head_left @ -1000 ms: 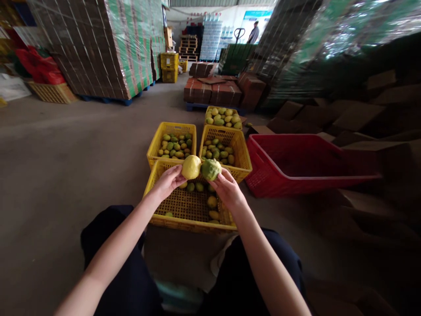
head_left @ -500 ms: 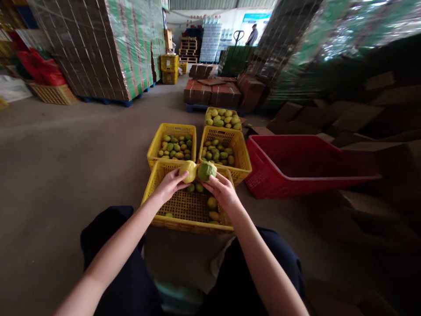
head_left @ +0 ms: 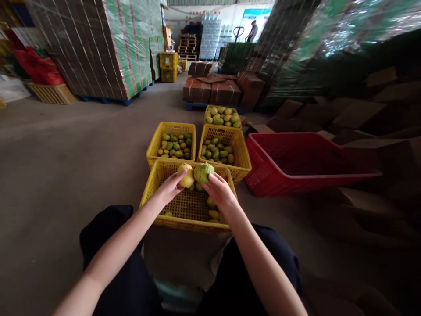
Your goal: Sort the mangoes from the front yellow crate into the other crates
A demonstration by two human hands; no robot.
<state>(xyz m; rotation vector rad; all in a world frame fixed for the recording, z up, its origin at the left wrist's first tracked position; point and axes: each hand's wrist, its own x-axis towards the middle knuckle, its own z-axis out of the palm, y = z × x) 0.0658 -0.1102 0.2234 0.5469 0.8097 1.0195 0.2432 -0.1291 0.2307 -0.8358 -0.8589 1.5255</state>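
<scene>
My left hand (head_left: 171, 188) is closed around a roundish yellow fruit (head_left: 187, 177), thumb on its upper side. In my right hand (head_left: 220, 189) is a green fruit (head_left: 203, 173) with a ribbed, bumpy skin, gripped from its right. The two fruits are side by side, almost touching, above the near yellow crate (head_left: 184, 212). Inside that crate, several green and yellow fruits lie along the far side and in the right corner, partly hidden by my hands. The exact kind of fruit is unclear.
Behind stand a left yellow crate (head_left: 154, 147), a right yellow crate (head_left: 242, 153) and a farther crate of fruit (head_left: 221, 116). A large red crate (head_left: 263, 171) is at the right, beside loose cardboard (head_left: 358, 114). Wrapped pallet stacks flank the aisle; a person (head_left: 252, 31) stands far back.
Both fruits have shifted slightly left and tilted in my hands, so more of the green fruit's side shows. Both hands keep their hold.
</scene>
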